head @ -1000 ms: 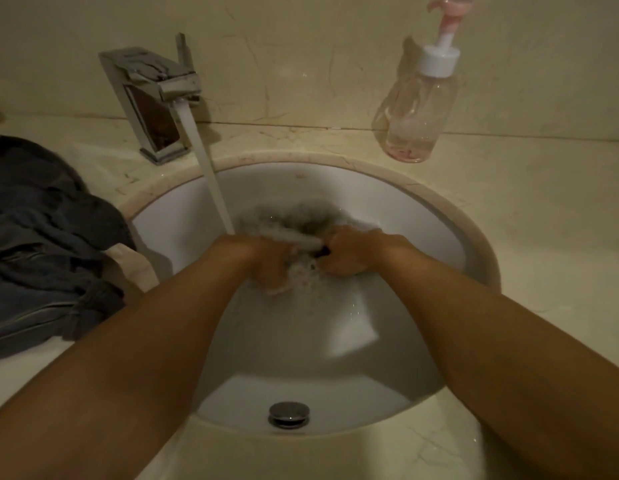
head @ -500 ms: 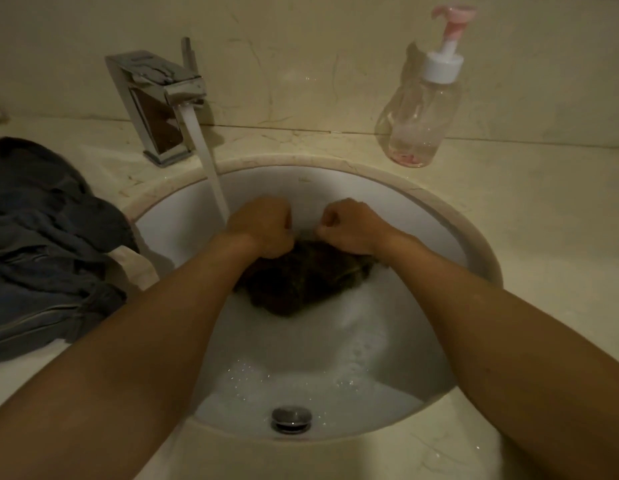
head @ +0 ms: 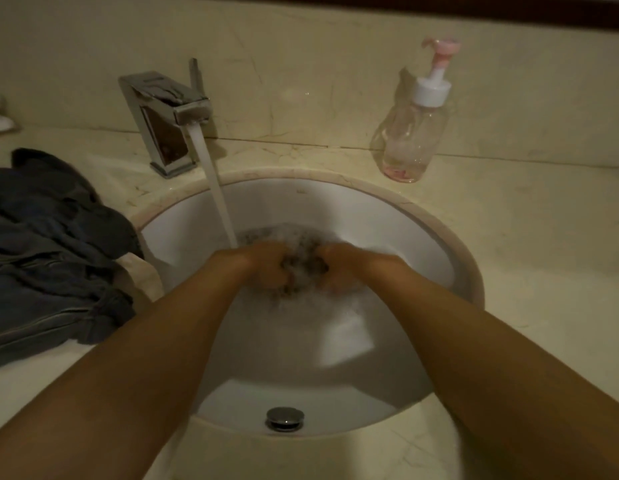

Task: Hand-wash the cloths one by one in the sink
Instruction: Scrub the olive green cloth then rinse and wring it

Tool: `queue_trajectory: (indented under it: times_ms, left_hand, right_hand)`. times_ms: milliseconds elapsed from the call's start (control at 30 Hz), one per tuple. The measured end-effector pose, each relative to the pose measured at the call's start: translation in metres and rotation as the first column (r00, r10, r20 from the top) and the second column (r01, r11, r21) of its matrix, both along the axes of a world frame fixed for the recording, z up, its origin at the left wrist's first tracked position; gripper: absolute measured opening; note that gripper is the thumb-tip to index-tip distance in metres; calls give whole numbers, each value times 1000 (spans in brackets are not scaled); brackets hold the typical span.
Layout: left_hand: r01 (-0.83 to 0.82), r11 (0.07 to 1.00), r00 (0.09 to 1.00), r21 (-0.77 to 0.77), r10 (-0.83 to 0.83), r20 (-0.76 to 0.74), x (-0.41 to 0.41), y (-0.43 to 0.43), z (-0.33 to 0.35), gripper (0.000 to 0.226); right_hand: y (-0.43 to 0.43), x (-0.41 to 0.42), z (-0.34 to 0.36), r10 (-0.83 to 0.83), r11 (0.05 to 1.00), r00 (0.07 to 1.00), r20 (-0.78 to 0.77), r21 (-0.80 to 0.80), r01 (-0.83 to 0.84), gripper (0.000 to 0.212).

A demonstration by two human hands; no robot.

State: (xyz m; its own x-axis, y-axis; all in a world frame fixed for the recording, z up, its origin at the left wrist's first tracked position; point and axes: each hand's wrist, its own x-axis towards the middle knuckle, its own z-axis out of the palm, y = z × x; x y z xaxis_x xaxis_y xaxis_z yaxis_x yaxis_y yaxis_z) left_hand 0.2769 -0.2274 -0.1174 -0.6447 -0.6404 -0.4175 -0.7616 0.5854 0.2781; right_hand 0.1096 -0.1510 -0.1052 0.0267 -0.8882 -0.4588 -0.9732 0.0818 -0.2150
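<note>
I log left hand [head: 266,268] and right hand [head: 339,270] plunged back down into the sink [head: 412,244], each clenching the sudsy cloth [head: 302,265] (another scrub stroke, wash unfinished).

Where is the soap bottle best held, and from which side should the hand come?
Probably grip the soap bottle around its clear round body, below the white collar, coming from the front. It stands upright, and the thin pump on top gives poor hold.
</note>
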Motion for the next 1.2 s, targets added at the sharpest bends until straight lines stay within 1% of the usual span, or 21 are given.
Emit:
queue_trajectory:
  times_ms: [33,67,100,167,267,300,333,400,433,500,567,600,633,700,767,900,967,1067,1133,1200]
  left_hand:
    - [-17,999,999,36,18,-39,2,1,5,28]
    - [-38,998,998,55,41,-49,4,1,10,27]
    - [-55,997,997,58,58,-48,6,2,16,28]
    - [-99,995,993,31,101,-64,13,6,34,32]
    - [-176,984,964,16,175,-198,34,10,62,31]
    - [-202,979,948,-2,195,-253,41,11,71,28]
    - [-231,973,931,-23,214,-294,49,11,81,27]
    - [-290,953,912,-87,248,-327,64,11,106,32]
    - [-318,940,907,-123,264,-330,73,9,119,34]
    - [-378,906,890,-190,300,-344,92,2,145,30]
    - [-460,856,851,-237,349,-392,114,-9,167,30]
    - [-500,829,827,-249,373,-420,123,-16,177,34]
    - [-542,800,802,-258,400,-445,131,-23,186,43]
    - [-582,762,778,-282,423,-463,141,-39,199,73]
    - [-559,779,795,-285,404,-452,147,-56,207,90]
    - [-466,868,834,-175,364,-416,153,-85,209,101]
    - [-408,906,865,-112,344,-365,152,-95,209,107]
    - [-360,927,897,-109,311,-315,153,-105,207,102]
    - [-350,932,895,-94,303,-327,154,-108,206,98]
    - [-332,940,895,-80,287,-342,153,-108,207,98]
  right_hand:
    - [4,-1,5,3,999,998,63,48,-6,30]
    - [8,-3,11,-1,998,992,128,56,-6,20]
    - [12,-5,18,-19,999,982,188,32,14,17]
    - [19,-10,32,-89,992,950,300,-55,111,29]
    - [25,-3,57,-172,948,889,424,-174,266,56]
    - [24,2,65,-170,932,873,458,-212,293,60]
    - [20,9,76,-163,915,863,478,-255,314,60]
    - [9,24,98,-140,883,848,511,-324,341,57]
    - [4,33,111,-131,872,835,534,-338,353,61]
    - [-8,50,138,-98,864,809,580,-354,359,72]
    - [-21,65,161,-50,860,785,618,-373,349,76]
    - [-28,71,171,-26,861,773,633,-379,339,79]
    - [-36,79,180,-2,864,763,647,-383,327,83]
    - [-55,90,192,29,868,754,656,-390,306,85]
    - [-79,99,198,47,871,765,642,-401,283,87]
    - [-126,108,194,49,908,799,599,-361,215,97]
    - [-142,108,190,40,930,804,593,-317,188,102]
    - [-156,107,182,53,938,794,606,-303,168,111]
    - [-159,106,180,50,930,775,630,-312,194,112]
    - [-159,105,180,48,923,773,633,-324,209,113]
